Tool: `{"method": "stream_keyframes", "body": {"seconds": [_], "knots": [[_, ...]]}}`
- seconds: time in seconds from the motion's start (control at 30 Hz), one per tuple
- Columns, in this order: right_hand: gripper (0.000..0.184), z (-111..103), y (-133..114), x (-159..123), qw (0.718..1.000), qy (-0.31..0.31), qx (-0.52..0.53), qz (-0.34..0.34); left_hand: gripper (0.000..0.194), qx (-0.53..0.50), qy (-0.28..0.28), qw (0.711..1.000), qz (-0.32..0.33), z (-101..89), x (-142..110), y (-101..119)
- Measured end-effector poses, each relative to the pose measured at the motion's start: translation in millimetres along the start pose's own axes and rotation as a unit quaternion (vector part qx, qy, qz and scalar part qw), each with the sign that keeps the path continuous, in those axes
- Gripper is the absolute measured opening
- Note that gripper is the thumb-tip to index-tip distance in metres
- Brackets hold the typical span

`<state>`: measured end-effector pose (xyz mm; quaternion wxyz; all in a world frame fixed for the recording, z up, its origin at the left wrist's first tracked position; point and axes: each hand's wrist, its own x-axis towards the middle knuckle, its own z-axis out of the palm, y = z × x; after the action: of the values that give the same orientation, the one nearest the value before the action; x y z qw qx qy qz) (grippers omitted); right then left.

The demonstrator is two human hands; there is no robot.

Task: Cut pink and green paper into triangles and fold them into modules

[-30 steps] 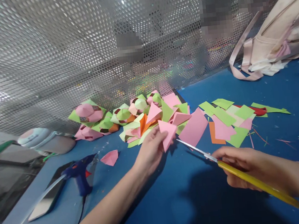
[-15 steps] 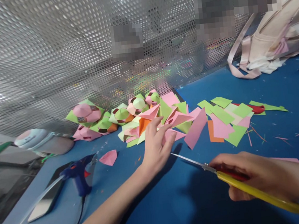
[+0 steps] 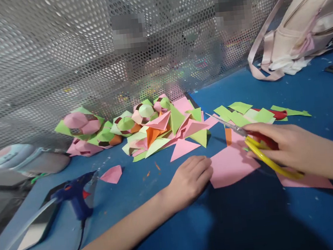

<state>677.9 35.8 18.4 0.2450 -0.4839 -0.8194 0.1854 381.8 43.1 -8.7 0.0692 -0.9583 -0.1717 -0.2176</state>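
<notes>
While right hand (image 3: 294,144) grips scissors (image 3: 239,131), fingers of left hand (image 3: 191,179) curl at left edge of flat pink sheet (image 3: 232,167) on table (image 3: 126,195), can't tell if pinching; joined paper shapes (image 3: 91,126) look done by mesh panel (image 3: 61,72), folded pieces (image 3: 177,118) heaped, other flat sheets (image 3: 244,119) seemingly left

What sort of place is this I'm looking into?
Probably a craft work area: a blue table holds a glue gun and a pile of folded colored paper, and the right hand has scissors.
</notes>
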Motion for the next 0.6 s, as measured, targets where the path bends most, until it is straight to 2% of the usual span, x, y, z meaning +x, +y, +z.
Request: {"method": "stream_keyframes", "body": {"seconds": [0.07, 0.17, 0.23, 0.37, 0.47, 0.53, 0.6], "knots": [[0.037, 1, 17, 4, 0.991, 0.002, -0.131, 0.017, 0.02, 0.024, -0.019, 0.999, 0.022, -6.6, -11, 7], [0.032, 7, 33, 8, 0.969, -0.053, -0.238, 0.034, 0.024, 0.044, -0.067, 0.996, 0.035, -17.1, -23, 20], [0.032, 10, 34, 9, 0.957, -0.067, -0.281, 0.008, 0.026, 0.048, -0.092, 0.994, 0.032, -22.7, -26, 27], [0.029, 10, 20, 8, 0.938, -0.026, -0.344, -0.043, 0.027, 0.051, -0.108, 0.993, 0.019, -28.1, -27, 36], [0.028, 11, -1, 5, 0.972, -0.018, -0.229, -0.045, 0.028, 0.048, -0.095, 0.994, 0.005, -29.4, -26, 41], [0.029, 15, -16, 4, 0.995, -0.039, -0.097, -0.003, 0.03, 0.044, -0.076, 0.996, 0.007, -29.7, -24, 45], [0.031, 20, -28, 3, 0.994, -0.08, 0.026, 0.064, 0.032, 0.036, -0.065, 0.997, 0.016, -29.6, -23, 50]]}}
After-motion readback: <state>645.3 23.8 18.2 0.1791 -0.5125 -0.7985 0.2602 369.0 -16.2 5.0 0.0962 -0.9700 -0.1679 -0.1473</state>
